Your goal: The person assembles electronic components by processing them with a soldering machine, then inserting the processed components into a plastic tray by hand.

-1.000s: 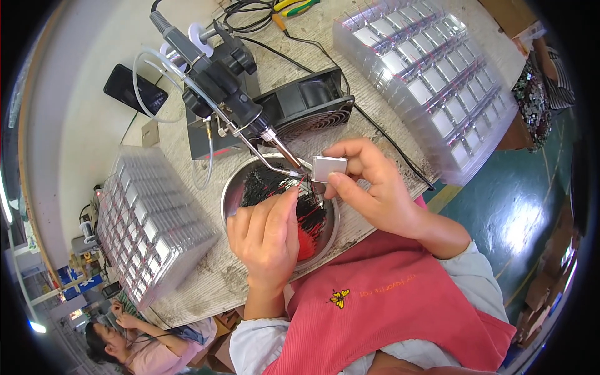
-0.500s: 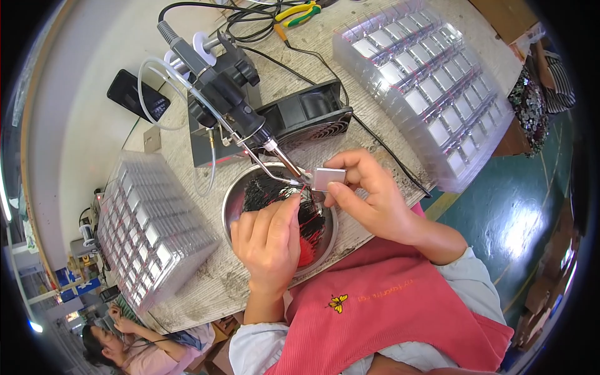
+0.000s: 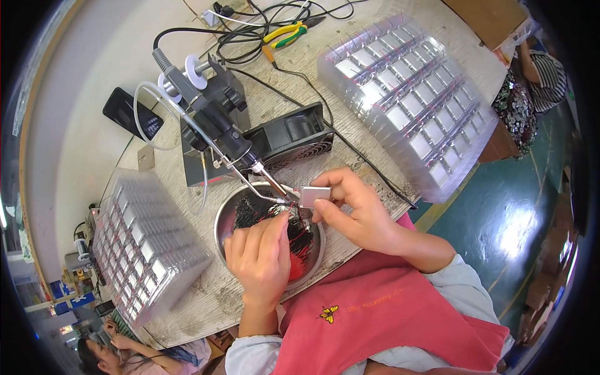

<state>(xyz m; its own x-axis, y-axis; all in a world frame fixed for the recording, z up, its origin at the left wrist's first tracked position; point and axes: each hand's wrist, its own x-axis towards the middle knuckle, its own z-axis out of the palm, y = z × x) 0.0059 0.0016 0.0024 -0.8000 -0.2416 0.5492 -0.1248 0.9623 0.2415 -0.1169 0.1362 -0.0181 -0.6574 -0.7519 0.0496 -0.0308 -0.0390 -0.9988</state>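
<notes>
My right hand point(image 3: 353, 209) pinches a small flat silver pouch battery cell point(image 3: 314, 197) between thumb and fingers. The cell's left edge is at the tip of a soldering iron point(image 3: 271, 181), clamped in a stand, with a thin metal solder feed tube point(image 3: 253, 187) reaching the same spot. My left hand point(image 3: 259, 250) is closed just below, thumb and forefinger pinched on what looks like a thin wire; its fingers partly hide the wire. Under both hands stands a round metal bowl point(image 3: 220, 219) holding many cut black wires point(image 3: 250, 209) and red wires point(image 3: 296, 265).
Behind the bowl sits a black fan point(image 3: 290, 134). Stacked clear trays of silver cells stand at the right point(image 3: 412, 106) and left point(image 3: 150, 250). Pliers point(image 3: 287, 34), cables and a phone point(image 3: 132, 112) lie farther back. Another person point(image 3: 134, 350) sits at lower left.
The whole view has shifted, so the bench things appear farther left and the bowl and hands slightly lower. Both hands keep their grips, and the cell stays at the iron's tip.
</notes>
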